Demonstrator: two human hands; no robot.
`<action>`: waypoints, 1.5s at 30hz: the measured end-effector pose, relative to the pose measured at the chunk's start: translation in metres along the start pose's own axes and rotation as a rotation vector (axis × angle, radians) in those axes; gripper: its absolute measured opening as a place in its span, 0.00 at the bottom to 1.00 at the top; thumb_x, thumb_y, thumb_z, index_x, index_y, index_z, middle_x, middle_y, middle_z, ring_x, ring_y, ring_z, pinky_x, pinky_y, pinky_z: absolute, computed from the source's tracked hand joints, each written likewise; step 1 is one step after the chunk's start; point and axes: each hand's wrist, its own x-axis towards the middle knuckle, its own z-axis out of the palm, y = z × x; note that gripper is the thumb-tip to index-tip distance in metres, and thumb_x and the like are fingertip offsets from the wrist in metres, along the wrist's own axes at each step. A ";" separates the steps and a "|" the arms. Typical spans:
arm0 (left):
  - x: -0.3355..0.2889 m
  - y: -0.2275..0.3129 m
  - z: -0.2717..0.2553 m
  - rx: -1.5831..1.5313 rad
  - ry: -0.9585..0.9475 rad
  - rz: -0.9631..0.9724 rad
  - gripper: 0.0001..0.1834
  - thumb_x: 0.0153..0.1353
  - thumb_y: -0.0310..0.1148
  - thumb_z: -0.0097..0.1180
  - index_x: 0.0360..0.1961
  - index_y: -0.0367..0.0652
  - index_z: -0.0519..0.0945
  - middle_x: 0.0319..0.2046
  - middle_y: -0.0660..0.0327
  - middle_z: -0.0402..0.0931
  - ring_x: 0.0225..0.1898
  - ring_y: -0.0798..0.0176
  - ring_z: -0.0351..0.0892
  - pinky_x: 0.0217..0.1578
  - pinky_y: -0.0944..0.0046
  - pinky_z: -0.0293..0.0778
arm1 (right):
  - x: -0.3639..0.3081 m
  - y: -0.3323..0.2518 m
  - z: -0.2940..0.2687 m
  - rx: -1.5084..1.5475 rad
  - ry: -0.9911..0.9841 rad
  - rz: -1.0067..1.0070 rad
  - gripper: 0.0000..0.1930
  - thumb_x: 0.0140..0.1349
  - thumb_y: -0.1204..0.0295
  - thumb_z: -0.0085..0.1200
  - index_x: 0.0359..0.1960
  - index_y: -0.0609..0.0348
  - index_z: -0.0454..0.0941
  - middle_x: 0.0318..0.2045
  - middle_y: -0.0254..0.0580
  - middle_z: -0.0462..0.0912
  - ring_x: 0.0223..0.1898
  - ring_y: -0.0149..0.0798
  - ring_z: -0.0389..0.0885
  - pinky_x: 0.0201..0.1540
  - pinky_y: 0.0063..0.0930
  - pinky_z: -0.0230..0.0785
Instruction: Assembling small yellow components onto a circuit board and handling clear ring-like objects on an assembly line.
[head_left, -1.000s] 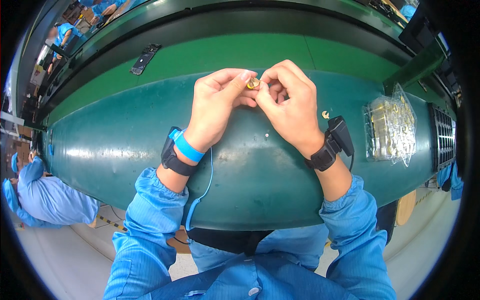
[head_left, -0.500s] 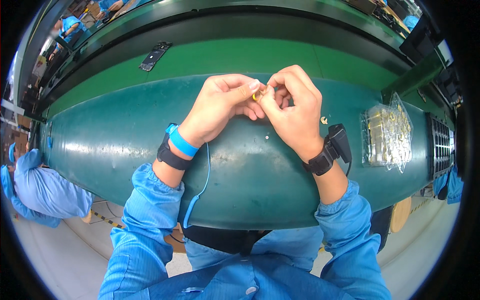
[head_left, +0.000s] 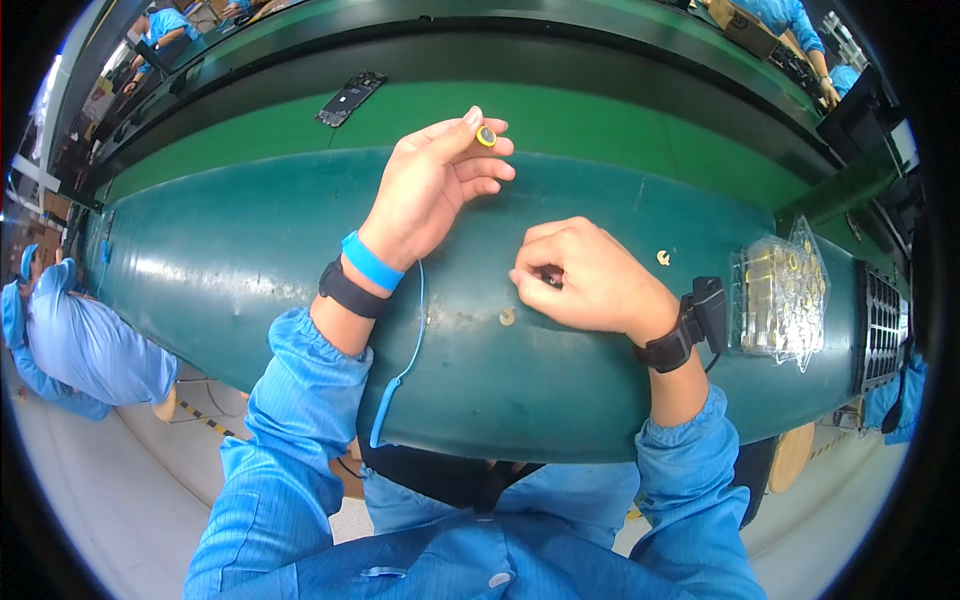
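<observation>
My left hand (head_left: 425,185) is raised over the far part of the green mat (head_left: 270,300). Its thumb and forefinger pinch a small round disc, like a coin cell, with a yellow rim and dark centre (head_left: 487,136). Lower and to the right, my right hand (head_left: 590,280) is closed just above the mat, thumb against curled fingers. Anything in that pinch is hidden. Beside its fingertips a small tan round piece (head_left: 507,316) lies flat. A small tan C-shaped piece (head_left: 663,258) lies beyond my right wrist.
Clear plastic trays with gold-coloured round pieces (head_left: 780,300) stand at the right, beside a black slotted rack (head_left: 880,325). A dark phone part (head_left: 350,98) lies at the back. A blue coiled cord (head_left: 384,410) runs from my left wrist strap. Co-workers sit left and beyond.
My hands have come apart. The left kept the yellow-rimmed disc and lifted it away; the right came down toward me to the mat. A tan round piece now lies by its fingertips.
</observation>
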 end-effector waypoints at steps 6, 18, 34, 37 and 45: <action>0.000 -0.001 0.001 0.009 -0.064 -0.028 0.20 0.80 0.45 0.59 0.53 0.36 0.84 0.43 0.56 0.87 0.43 0.61 0.90 0.44 0.63 0.84 | 0.007 0.000 -0.009 -0.108 0.382 0.089 0.11 0.60 0.71 0.74 0.37 0.60 0.83 0.34 0.42 0.82 0.29 0.42 0.80 0.32 0.36 0.73; -0.004 -0.009 0.014 0.008 -0.220 -0.068 0.21 0.80 0.45 0.60 0.50 0.34 0.86 0.45 0.52 0.90 0.46 0.60 0.91 0.52 0.59 0.87 | 0.016 -0.007 0.012 -0.049 0.751 -0.078 0.13 0.59 0.81 0.71 0.46 0.59 0.88 0.34 0.37 0.81 0.30 0.31 0.78 0.29 0.26 0.69; -0.011 -0.011 0.027 0.258 -0.003 0.140 0.11 0.70 0.30 0.71 0.44 0.31 0.87 0.40 0.52 0.90 0.40 0.64 0.90 0.44 0.63 0.87 | 0.017 -0.007 0.016 0.022 0.767 0.018 0.10 0.60 0.80 0.71 0.42 0.60 0.86 0.35 0.34 0.80 0.23 0.22 0.67 0.25 0.22 0.60; -0.013 -0.010 0.027 0.352 0.002 0.220 0.10 0.71 0.30 0.69 0.45 0.31 0.87 0.40 0.52 0.91 0.40 0.64 0.90 0.43 0.63 0.87 | 0.018 -0.004 0.016 0.073 0.753 0.046 0.09 0.61 0.80 0.71 0.41 0.61 0.86 0.35 0.33 0.79 0.24 0.21 0.67 0.25 0.21 0.60; -0.016 -0.004 0.026 0.213 -0.023 0.191 0.09 0.74 0.29 0.66 0.48 0.32 0.88 0.43 0.51 0.90 0.42 0.58 0.92 0.41 0.62 0.86 | 0.018 -0.006 0.015 0.748 0.772 0.232 0.02 0.73 0.80 0.64 0.43 0.67 0.84 0.41 0.28 0.81 0.33 0.16 0.75 0.32 0.14 0.64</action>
